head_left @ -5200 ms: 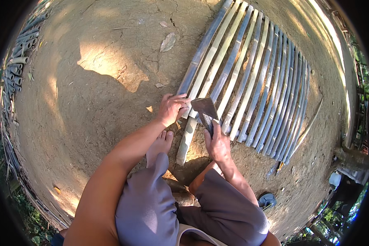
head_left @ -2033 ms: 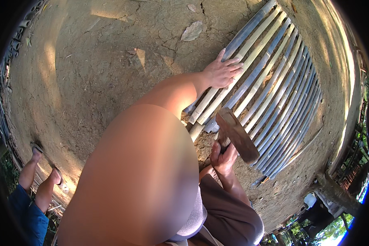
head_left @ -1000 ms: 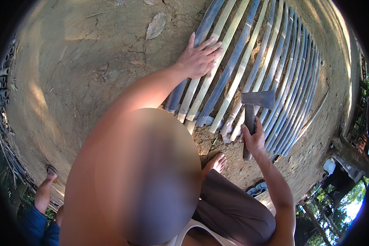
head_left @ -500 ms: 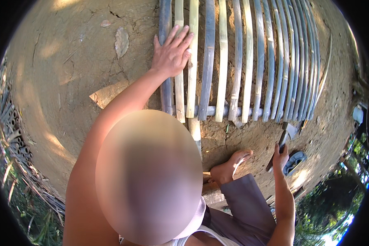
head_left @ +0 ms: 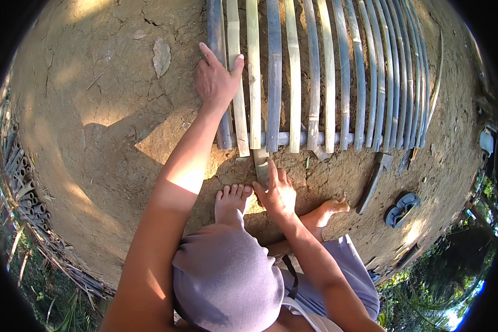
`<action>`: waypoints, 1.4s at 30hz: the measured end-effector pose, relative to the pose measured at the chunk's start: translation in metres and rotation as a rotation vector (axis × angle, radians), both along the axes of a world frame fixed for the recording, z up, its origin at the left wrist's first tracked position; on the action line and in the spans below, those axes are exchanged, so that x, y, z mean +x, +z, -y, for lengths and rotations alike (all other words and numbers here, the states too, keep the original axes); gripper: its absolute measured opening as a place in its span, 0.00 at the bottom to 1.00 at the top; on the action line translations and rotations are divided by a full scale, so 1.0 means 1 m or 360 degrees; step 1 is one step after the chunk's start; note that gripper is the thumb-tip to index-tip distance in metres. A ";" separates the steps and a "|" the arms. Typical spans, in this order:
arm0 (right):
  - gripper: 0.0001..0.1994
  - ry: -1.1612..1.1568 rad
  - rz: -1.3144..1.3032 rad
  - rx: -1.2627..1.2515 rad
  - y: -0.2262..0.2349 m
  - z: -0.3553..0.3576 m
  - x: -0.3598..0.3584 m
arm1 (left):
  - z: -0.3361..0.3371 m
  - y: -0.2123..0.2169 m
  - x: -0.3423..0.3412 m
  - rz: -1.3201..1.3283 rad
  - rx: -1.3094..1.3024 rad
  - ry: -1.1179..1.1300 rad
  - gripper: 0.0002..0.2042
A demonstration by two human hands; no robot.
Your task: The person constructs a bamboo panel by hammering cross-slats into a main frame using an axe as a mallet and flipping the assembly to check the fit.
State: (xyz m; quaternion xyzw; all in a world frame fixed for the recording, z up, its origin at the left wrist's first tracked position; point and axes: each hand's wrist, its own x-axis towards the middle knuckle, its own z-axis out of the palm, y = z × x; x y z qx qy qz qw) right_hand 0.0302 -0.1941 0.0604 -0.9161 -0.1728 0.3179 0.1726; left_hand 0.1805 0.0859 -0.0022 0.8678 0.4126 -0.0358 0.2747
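My left hand straddles the leftmost bamboo slats. It grips the dark outer slat, its thumb over the pale slat beside it; some of its fingers are hidden. Lower down, my right hand is open, thumb and forefinger spread about the near part of a short bamboo piece. That piece lies under the near ends of the slats. A hatchet with a dark handle rests on the ground to the right, out of my hands.
Several bamboo slats lie side by side over a bamboo crosspiece. Dark sandals sit right of the hatchet. My bare feet are close to my right hand. Cut bamboo tubes are piled at far left.
My right hand has let go of the hatchet, leaving it on the ground, and moved left to the short bamboo piece. My left hand has slid nearer and left, off the third slat.
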 end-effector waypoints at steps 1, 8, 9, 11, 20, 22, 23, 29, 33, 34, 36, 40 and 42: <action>0.42 -0.0012 -0.0009 -0.0079 -0.001 -0.007 -0.001 | -0.002 0.002 0.001 -0.0025 -0.0067 0.0019 0.54; 0.47 -0.0007 0.0074 0.0084 -0.002 0.001 -0.012 | -0.019 0.007 0.002 0.0056 -0.0145 0.0009 0.53; 0.47 -0.0018 0.0086 0.0120 -0.001 0.005 -0.013 | -0.015 0.011 0.004 0.0049 -0.0184 0.0003 0.53; 0.47 -0.0030 0.0099 0.0190 0.004 0.012 -0.015 | -0.009 0.026 0.008 0.0023 -0.0265 0.0003 0.53; 0.28 -0.1234 -0.1496 0.1438 -0.024 0.040 -0.021 | -0.007 0.030 0.005 0.0165 -0.0166 -0.0008 0.52; 0.14 -0.1360 -0.1976 0.1448 -0.013 0.037 -0.007 | -0.007 0.032 0.004 0.0091 -0.0134 -0.0018 0.52; 0.13 -0.1337 -0.1983 0.1460 -0.014 0.036 -0.010 | -0.007 0.032 0.004 0.0056 -0.0119 -0.0022 0.52; 0.16 -0.1220 -0.1507 0.1116 0.001 0.026 -0.017 | -0.006 0.039 0.005 -0.0032 -0.0145 -0.0068 0.52; 0.16 -0.1146 -0.1322 0.1001 0.003 0.023 -0.018 | -0.006 0.037 0.004 0.0014 -0.0132 -0.0058 0.52; 0.15 -0.1128 -0.1312 0.1002 0.002 0.023 -0.017 | -0.007 0.034 0.004 0.0028 -0.0107 -0.0063 0.52; 0.14 -0.1154 -0.1375 0.1061 0.000 0.024 -0.015 | -0.005 0.033 0.004 0.0049 -0.0079 -0.0054 0.51; 0.15 -0.1208 -0.1408 0.1079 -0.007 0.030 -0.021 | 0.003 0.042 0.007 -0.0015 -0.0127 -0.0016 0.50; 0.16 -0.1142 -0.1288 0.0888 -0.009 0.033 -0.025 | 0.003 0.042 0.005 -0.0045 -0.0129 -0.0021 0.51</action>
